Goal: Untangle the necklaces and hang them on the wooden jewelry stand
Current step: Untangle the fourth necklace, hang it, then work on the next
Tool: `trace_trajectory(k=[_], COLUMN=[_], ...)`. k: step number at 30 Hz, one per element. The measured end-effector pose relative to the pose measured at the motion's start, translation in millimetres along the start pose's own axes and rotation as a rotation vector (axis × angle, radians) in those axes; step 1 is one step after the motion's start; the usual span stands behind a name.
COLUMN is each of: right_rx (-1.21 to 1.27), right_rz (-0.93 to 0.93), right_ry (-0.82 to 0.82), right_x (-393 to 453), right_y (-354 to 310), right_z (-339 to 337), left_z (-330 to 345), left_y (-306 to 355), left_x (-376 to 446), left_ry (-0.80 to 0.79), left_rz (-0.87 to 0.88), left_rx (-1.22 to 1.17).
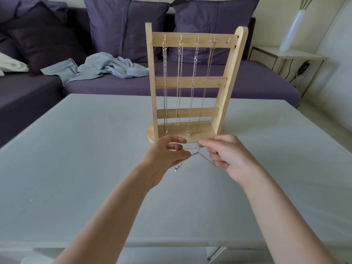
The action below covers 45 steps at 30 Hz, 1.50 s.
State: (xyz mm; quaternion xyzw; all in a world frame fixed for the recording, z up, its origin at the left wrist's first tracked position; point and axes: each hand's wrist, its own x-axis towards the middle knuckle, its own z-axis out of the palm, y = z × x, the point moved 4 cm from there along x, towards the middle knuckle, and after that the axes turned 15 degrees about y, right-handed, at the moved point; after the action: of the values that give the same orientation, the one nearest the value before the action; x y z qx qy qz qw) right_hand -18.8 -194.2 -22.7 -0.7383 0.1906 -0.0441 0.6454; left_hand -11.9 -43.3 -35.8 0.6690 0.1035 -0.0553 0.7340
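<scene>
A wooden jewelry stand [192,80] is upright on the white table [76,149], just beyond my hands. Several silver necklaces [179,82] hang from the hooks of its top bar; the rightmost hook [227,41] is bare. My left hand [167,157] and my right hand [226,157] hold a thin silver necklace [198,154] stretched between them above the table, in front of the stand's base. Each hand pinches the chain with its fingertips. The clasp sits in the middle of the crossing strands, and a small pendant [178,166] dangles below my left hand.
A purple sofa [247,80] with large cushions runs behind the table. A crumpled light blue garment [99,67] lies on its seat. A white side table [285,54] with a tall white vase [292,29] is at the far right.
</scene>
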Motion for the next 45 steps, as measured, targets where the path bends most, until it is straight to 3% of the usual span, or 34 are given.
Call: trace_trajectory(k=[5, 15, 22, 26, 30, 39, 45], right_rx=[0.087, 0.125, 0.207, 0.198, 0.128, 0.060, -0.015], right_rz=[0.095, 0.021, 0.079, 0.053, 0.004, -0.004, -0.056], right_ry=[-0.055, -0.013, -0.011, -0.072, -0.103, 0.018, 0.000], right_x=[0, -1, 0, -3, -4, -1, -1], right_y=[2, -2, -2, -4, -5, -4, -4], right_z=[4, 0, 0, 2, 6, -1, -1], left_z=[-3, 10, 3, 6, 15, 4, -1], left_y=[-3, 5, 7, 4, 6, 16, 20], left_x=[1, -9, -2, -3, -8, -7, -3], left_ry=[0.078, -0.100, 0.143, 0.096, 0.032, 0.002, 0.030], left_rz=[0.122, 0.223, 0.530, 0.536, 0.533, 0.207, 0.241], left_rx=[0.286, 0.392, 0.758, 0.731, 0.557, 0.058, 0.104])
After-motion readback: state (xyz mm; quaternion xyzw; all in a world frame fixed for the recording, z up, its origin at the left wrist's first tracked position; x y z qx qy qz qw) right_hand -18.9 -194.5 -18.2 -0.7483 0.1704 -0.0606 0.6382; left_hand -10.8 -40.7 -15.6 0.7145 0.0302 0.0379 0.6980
